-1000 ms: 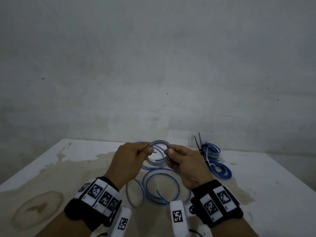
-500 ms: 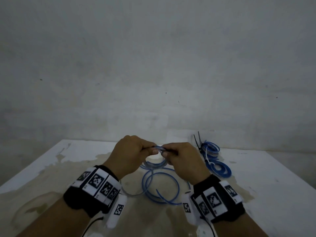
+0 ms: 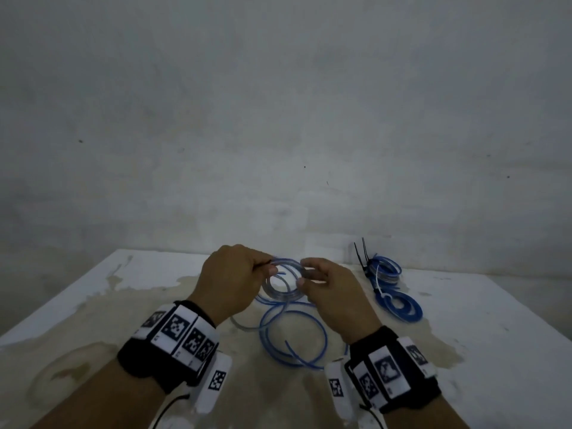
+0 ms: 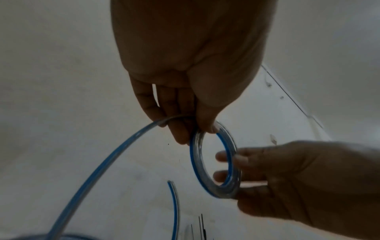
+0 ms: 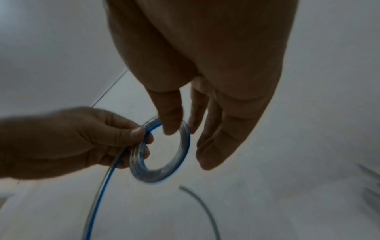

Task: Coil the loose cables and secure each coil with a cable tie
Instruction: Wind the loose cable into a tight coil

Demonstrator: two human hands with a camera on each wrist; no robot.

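Blue-striped coil [image 4: 216, 164], left hand [image 4: 185, 73] pinching

Small clear-and-blue cable coil [image 3: 283, 281] held upright above table — loose loops [image 3: 294, 339] below, tied coils [image 3: 393, 289] right

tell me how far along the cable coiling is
Done: two blue coils at the table's far right look tied. In hand: the left hand pinches a small coil, the right hand steadies it. Left: loose cable to wind in, then a black cable tie.
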